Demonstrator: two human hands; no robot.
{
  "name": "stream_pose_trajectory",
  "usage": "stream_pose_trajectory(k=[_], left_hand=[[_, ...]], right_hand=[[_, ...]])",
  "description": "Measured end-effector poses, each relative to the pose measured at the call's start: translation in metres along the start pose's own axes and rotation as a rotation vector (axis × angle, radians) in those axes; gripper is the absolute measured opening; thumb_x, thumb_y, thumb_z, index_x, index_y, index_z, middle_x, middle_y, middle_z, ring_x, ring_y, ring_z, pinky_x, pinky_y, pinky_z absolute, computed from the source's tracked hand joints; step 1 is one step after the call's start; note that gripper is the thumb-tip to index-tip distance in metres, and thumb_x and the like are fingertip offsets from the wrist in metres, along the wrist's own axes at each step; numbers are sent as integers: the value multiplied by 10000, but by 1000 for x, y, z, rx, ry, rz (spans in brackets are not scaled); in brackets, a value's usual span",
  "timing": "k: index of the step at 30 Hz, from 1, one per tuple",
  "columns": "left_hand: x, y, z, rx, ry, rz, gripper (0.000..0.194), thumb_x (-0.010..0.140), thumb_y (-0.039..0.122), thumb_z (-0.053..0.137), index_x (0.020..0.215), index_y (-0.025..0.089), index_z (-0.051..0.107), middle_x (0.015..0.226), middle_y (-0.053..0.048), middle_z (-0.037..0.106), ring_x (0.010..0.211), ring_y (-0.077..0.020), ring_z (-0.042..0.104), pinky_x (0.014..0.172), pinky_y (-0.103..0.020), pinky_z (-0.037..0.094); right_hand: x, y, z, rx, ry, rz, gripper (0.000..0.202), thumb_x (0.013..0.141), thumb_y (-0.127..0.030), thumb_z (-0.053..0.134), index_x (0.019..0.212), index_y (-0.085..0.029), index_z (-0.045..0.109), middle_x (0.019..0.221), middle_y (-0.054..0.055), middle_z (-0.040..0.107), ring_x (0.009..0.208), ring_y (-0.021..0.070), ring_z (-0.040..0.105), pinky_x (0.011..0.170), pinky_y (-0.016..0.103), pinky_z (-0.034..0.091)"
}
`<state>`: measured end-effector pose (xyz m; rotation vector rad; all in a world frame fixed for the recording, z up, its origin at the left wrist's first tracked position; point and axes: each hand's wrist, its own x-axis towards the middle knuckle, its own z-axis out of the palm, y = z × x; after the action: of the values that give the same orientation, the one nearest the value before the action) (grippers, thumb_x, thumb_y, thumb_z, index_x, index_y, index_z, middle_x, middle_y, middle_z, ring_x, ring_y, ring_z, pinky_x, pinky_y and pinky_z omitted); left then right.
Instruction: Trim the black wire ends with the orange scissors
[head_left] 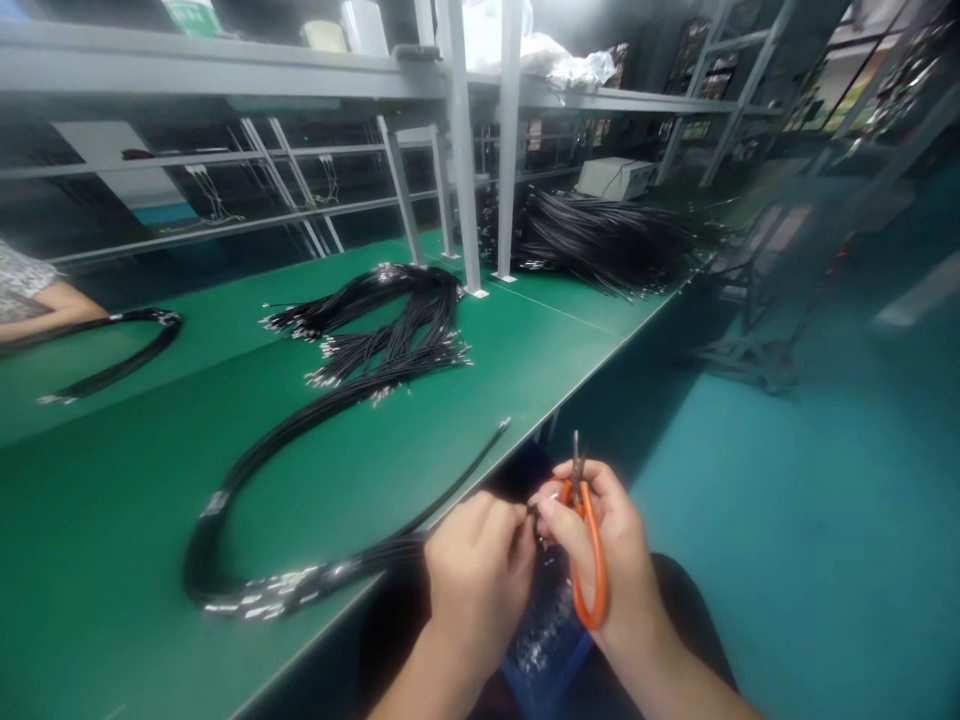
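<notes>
My left hand [480, 560] is closed around the near end of a black cable bundle [330, 575] at the table's front edge. From there the bundle curves left over the green table, with pale labels along it and a white band farther up. Orange-handled scissors [596, 570] rest in my right hand [611, 540], blades pointing up. The thumb and fingertips of that hand pinch close to the left fingertips, where small dark cable ends show between them. A single thin cable [461, 480] sticks out beyond the bundle onto the table.
Cable bundles [405, 320] lie mid-table below shelf posts [465, 150]; a larger black pile [600, 240] sits behind. At left, a person's arm [64, 305] rests by another bundle [112, 375]. A blue container [547, 640] with small bits is below my hands.
</notes>
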<state>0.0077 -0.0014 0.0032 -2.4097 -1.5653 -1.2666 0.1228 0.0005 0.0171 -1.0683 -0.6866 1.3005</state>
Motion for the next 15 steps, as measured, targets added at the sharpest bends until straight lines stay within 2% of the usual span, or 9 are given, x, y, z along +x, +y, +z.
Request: stream_pose_trajectory(k=[3,7,9,11,13,15], left_hand=[[-1,-1,0,-40,-12,-35,130,805,142,568,690,197,595,607,-1,556,543,-132,517,533,-237,358],[1,-5,-4,-212,-58,-179,102,812,165,585,713,190,578,635,14,556,552,-115,518,547,-222,384],[4,-7,-8,-306,-75,-258,110,808,168,594,702,186,572,640,20,557,566,-113,520,561,-218,397],[9,-9,-13,-389,-96,-311,114,803,170,604,693,183,576,647,22,564,588,-115,523,578,-217,405],[12,-12,-16,-471,-120,-352,111,799,177,615,693,181,586,652,23,572,602,-116,525,583,-215,405],[14,-13,-19,-554,-146,-388,106,797,187,624,695,178,596,659,23,580,612,-116,529,581,-212,403]], right_hand=[[-1,-1,1,-27,10,-1,338,638,-200,715,874,-236,475,697,-36,612,660,153,619,611,261,490],[-7,-4,-12,-139,-11,-11,366,622,-214,755,897,-224,513,783,0,663,750,161,628,712,278,496],[-9,-9,-23,-176,-143,54,319,655,-221,751,895,-210,541,797,14,675,728,148,617,662,252,484],[-9,-14,-33,-159,-369,206,280,664,-245,744,871,-182,566,736,29,688,575,111,559,518,211,433],[-5,-16,-40,-105,-566,323,288,660,-273,739,869,-157,578,704,50,703,462,70,472,439,184,362],[0,-15,-41,-46,-652,372,284,663,-273,726,871,-144,583,690,59,710,415,44,422,415,167,322]])
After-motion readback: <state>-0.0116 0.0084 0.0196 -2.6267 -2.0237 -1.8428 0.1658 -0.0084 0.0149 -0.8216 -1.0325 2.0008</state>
